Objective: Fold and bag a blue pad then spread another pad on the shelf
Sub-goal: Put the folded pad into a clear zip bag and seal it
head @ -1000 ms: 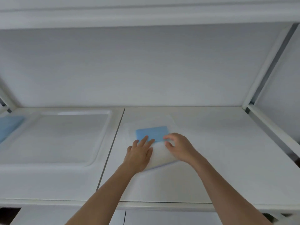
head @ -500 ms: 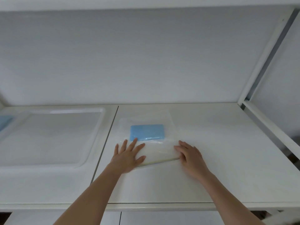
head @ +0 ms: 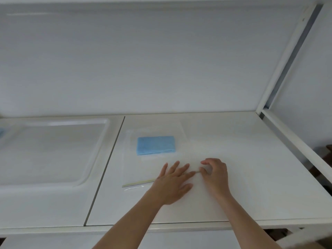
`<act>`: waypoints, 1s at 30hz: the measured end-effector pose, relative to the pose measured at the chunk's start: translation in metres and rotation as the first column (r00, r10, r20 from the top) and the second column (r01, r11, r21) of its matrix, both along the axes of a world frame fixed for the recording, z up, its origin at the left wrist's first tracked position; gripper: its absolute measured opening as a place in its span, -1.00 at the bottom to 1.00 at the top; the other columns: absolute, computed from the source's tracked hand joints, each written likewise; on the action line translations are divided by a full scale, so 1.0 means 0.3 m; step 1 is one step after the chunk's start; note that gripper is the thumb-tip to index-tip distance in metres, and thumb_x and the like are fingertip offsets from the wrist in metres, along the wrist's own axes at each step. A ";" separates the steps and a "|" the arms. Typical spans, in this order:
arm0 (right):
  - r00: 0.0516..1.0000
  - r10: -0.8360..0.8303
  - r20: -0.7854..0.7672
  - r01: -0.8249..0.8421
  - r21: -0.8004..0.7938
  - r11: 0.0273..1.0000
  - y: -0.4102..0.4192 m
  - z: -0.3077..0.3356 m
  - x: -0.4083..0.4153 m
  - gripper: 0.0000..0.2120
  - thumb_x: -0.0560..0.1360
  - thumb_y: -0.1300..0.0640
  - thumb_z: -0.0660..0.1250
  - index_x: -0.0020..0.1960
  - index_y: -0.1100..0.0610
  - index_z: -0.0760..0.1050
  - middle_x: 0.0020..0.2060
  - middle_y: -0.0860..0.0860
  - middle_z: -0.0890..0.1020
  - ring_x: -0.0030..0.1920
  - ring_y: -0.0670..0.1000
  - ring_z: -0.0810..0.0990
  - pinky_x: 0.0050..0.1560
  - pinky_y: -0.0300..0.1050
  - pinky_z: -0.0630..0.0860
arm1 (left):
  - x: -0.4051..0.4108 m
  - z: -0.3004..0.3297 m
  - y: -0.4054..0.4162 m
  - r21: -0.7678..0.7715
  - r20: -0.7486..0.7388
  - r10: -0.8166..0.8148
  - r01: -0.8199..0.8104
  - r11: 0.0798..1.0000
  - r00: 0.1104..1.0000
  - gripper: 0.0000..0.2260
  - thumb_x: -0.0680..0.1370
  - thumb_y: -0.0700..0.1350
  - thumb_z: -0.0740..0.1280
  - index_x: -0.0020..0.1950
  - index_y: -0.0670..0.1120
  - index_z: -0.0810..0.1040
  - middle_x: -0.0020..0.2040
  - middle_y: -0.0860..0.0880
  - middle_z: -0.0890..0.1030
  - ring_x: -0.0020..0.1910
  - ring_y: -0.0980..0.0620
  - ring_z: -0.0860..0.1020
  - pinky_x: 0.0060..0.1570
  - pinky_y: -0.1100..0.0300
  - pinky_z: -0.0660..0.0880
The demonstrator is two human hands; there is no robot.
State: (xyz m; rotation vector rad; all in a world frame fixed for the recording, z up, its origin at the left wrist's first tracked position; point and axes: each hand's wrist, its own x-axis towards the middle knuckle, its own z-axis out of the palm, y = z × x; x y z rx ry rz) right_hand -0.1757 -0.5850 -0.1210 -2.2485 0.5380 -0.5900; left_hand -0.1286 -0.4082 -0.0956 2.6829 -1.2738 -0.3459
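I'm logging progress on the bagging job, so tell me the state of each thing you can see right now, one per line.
pad: folded, lying inside the bag.
bag: flat on the shelf, zip strip toward the person; sealed or not, can't tell.
left hand: open, flat on the bag's zip edge.
right hand: pinching the right end of the zip strip.
tray: on the left shelf section, nothing seen inside.
shelf: carrying bag and tray.

A folded blue pad (head: 156, 145) lies flat inside a clear zip bag (head: 152, 169) on the white shelf (head: 242, 159).
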 end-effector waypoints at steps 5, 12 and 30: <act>0.994 0.081 -0.079 -0.084 -0.033 0.996 -0.013 0.017 -0.007 -0.72 0.45 0.40 0.27 0.01 0.10 0.60 0.00 -0.02 0.49 0.06 -0.01 0.35 0.01 -0.43 0.22 | 0.002 -0.007 -0.015 -0.030 0.017 0.016 -0.016 0.999 1.000 -0.59 0.64 0.13 0.00 0.51 0.23 0.10 0.55 0.18 0.06 0.54 0.07 -0.03 0.51 -0.05 -0.09; 0.945 0.293 -0.145 -0.308 -0.091 0.947 -0.046 0.045 -0.042 -0.65 0.42 0.34 0.34 0.11 0.02 0.60 -0.04 -0.11 0.50 0.02 -0.07 0.40 0.06 -0.54 0.24 | 0.037 -0.027 -0.042 -0.110 0.322 0.050 -0.015 0.994 0.945 -0.81 0.19 -0.19 0.50 -0.34 -0.01 0.52 -0.37 0.07 0.54 -0.37 0.06 0.57 -0.40 0.31 0.43; 0.932 0.361 0.037 -0.327 -0.345 0.880 0.005 0.137 -0.057 -0.96 0.45 0.10 0.43 -0.10 0.04 0.63 -0.24 -0.16 0.60 -0.17 -0.16 0.46 -0.17 -0.27 0.44 | 0.000 0.087 -0.045 -0.471 0.271 0.184 -0.037 0.881 0.945 -0.90 0.38 -0.22 0.48 -0.25 -0.08 0.58 -0.32 0.03 0.52 -0.35 0.02 0.50 -0.38 0.31 0.33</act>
